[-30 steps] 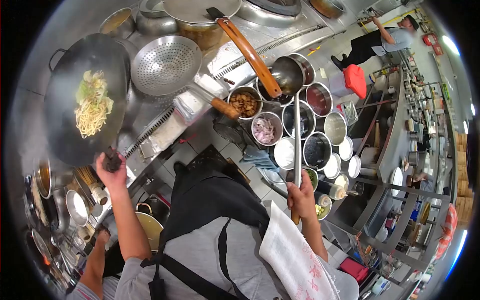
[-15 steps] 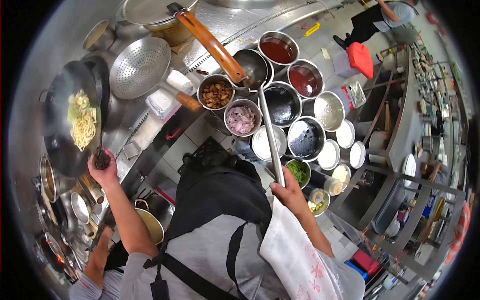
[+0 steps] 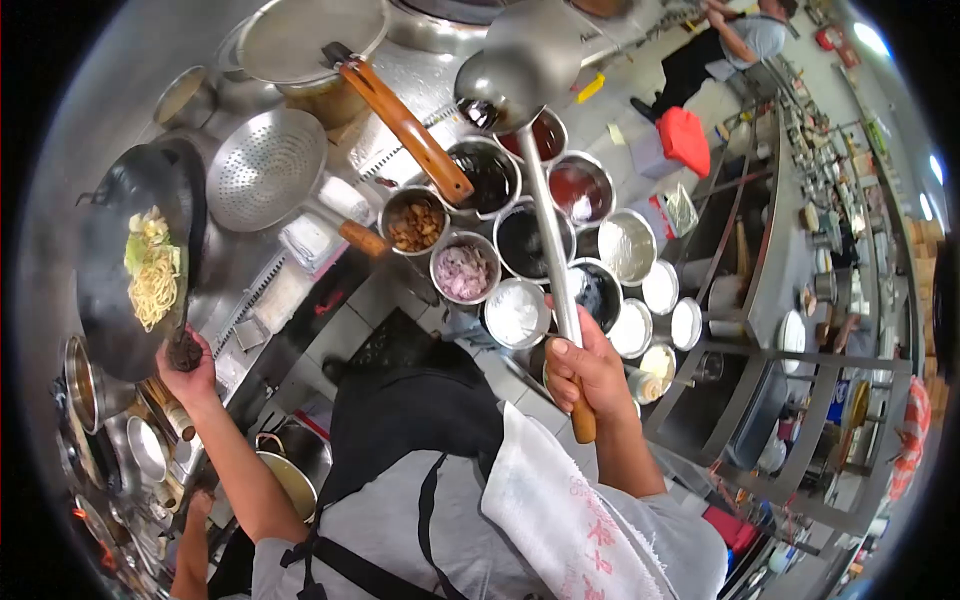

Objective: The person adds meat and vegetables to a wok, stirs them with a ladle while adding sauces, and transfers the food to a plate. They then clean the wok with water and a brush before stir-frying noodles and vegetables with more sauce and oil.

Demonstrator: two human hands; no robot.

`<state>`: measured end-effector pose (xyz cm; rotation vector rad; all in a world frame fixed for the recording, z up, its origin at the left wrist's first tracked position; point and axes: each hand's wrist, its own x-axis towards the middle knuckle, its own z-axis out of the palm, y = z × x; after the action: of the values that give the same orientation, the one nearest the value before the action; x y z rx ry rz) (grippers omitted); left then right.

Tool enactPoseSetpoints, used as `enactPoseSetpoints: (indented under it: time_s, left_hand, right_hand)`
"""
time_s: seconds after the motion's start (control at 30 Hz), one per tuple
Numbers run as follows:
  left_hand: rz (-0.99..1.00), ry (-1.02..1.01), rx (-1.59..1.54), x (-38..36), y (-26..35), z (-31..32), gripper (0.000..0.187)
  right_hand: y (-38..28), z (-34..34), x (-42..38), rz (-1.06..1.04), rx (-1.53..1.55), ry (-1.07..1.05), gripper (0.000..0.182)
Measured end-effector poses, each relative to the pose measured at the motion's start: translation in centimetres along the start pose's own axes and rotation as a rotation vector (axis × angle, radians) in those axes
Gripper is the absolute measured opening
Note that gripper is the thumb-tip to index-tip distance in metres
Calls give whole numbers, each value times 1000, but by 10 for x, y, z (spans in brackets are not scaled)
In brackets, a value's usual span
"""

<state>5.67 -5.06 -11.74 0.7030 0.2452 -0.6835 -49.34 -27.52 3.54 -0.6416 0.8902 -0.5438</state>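
On the left, my left hand (image 3: 192, 375) is closed round the dark handle (image 3: 184, 352) of a black wok (image 3: 105, 300). Pale noodles with cabbage (image 3: 152, 280) lie in the wok. My right hand (image 3: 592, 372) grips a long-handled metal ladle (image 3: 547, 215) near its wooden end. The ladle's bowl is raised above the sauce pots, with some dark liquid showing in it. Below the bowl are a pot of dark sauce (image 3: 487, 180) and a pot of red sauce (image 3: 582, 190). Nearby stand a pot of sliced onion (image 3: 466, 271) and a pot of brown chunks (image 3: 415, 224).
A perforated strainer (image 3: 267, 165) rests beside the wok. A wooden handle (image 3: 405, 125) juts over the pots. White-filled containers (image 3: 517, 312) stand near my right arm. Steel shelving (image 3: 780, 365) is at right. Another person's arm (image 3: 193, 545) shows lower left; a person (image 3: 745, 45) stands far off.
The ladle has lifted out of the dark sauce pot and its bowl now hangs higher. My right hand has come up with it. My left hand still holds the wok handle.
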Motion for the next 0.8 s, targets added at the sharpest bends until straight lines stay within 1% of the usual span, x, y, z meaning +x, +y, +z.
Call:
enactPoseSetpoints:
  time_s: [0.03, 0.1, 0.13, 0.17, 0.2, 0.23, 0.27, 0.33, 0.4, 0.43, 0.47, 0.53, 0.6, 0.63, 0.67, 0.7, 0.73, 0.77, 0.8]
  left_hand:
    - [21, -5, -30, -3, -1, 2, 31]
    - [60, 77, 56, -14, -6, 16, 25]
    - [62, 108, -11, -25, -10, 35, 21]
    - [52, 96, -71, -26, -11, 35, 19]
    - [-30, 17, -114, -27, -11, 36, 21]
    - [-103, 0, -126, -24, -9, 31, 25]
    - [-34, 1, -46, -25, -10, 34, 27]
    - [-62, 14, -118, -27, -10, 47, 24]
    - [-43, 45, -192, -17, -9, 45, 20]
    - [-77, 104, -263, -28, -9, 55, 18]
    - [-118, 152, -332, -38, -9, 65, 15]
    - [-103, 70, -257, -42, -3, 68, 15]
    - [-105, 106, -243, -36, 8, 54, 15]
    - [-98, 131, -224, -43, 17, 53, 15]
    - [-75, 132, -209, -43, 30, 62, 15]
    - [-122, 137, -235, -55, 34, 61, 13]
    - [-124, 22, -131, -73, 39, 64, 13]
    - [-114, 89, -135, -75, 38, 63, 13]
    - [-102, 153, -133, -72, 39, 65, 13]
  right_hand:
    - [-3, 13, 5, -80, -101, -9, 55]
    - [-3, 35, 21, -219, -314, -59, 61]
    - [1, 54, 28, -265, -389, -56, 63]
    - [9, 68, 41, -307, -464, -105, 65]
    - [18, 84, 55, -346, -535, -161, 66]
    - [28, 109, 66, -319, -547, -216, 68]
    - [49, 125, 87, -321, -536, -317, 67]
    - [95, 171, 124, -269, -507, -448, 61]
    - [145, 211, 161, -171, -706, -482, 54]
    - [184, 223, 192, -463, -892, -461, 53]
    - [208, 235, 207, -419, -995, -411, 54]
    - [211, 270, 197, -638, -1018, -482, 55]
    - [198, 286, 183, -546, -1147, -477, 55]
    - [180, 294, 170, -509, -1200, -531, 59]
    - [165, 289, 165, -687, -1278, -665, 63]
    - [140, 291, 153, -599, -1272, -780, 68]
    - [101, 295, 129, -503, -1369, -844, 68]
    - [70, 307, 108, -16, -1243, -750, 69]
    - [38, 324, 97, 294, -1280, -653, 70]
